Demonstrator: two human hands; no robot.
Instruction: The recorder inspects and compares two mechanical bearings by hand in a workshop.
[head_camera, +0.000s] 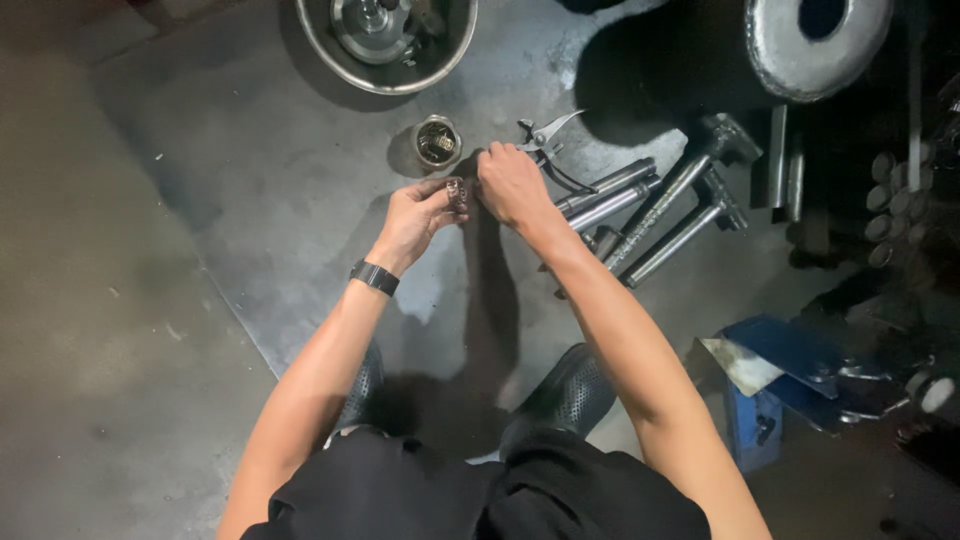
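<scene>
— What are the hands doing?

— The left hand (415, 215), with a dark watch (374, 277) on its wrist, is closed around a small ribbed metal ring (457, 192), pinching it at the fingertips. The right hand (512, 185) is curled shut just beside it, its fingers meeting the same ring from the other side. What the right hand's fingertips grip beyond that is hidden by its knuckles.

— Where is the ring?

— Held in the air between both hands, over the grey metal sheet (280, 170) that lies on the floor, around the middle of the sheet and nearer its far edge.

— Which way does it point?

— It looks like a short cylinder, its long axis running roughly towards the far edge, slightly tilted. It is too small to say which way its open end faces.

— What lies around it?

— A small round tin (437, 143) stands upright just beyond the hands. Further on, a large steel bowl (385, 40) sits at the far edge. Pliers (545, 135) lie just beyond the right hand, jaws towards the far edge. To the right, several long metal rods (650, 215) lie side by side, slanted towards the far right corner. A blue box (770, 400) sits near the right elbow.
</scene>
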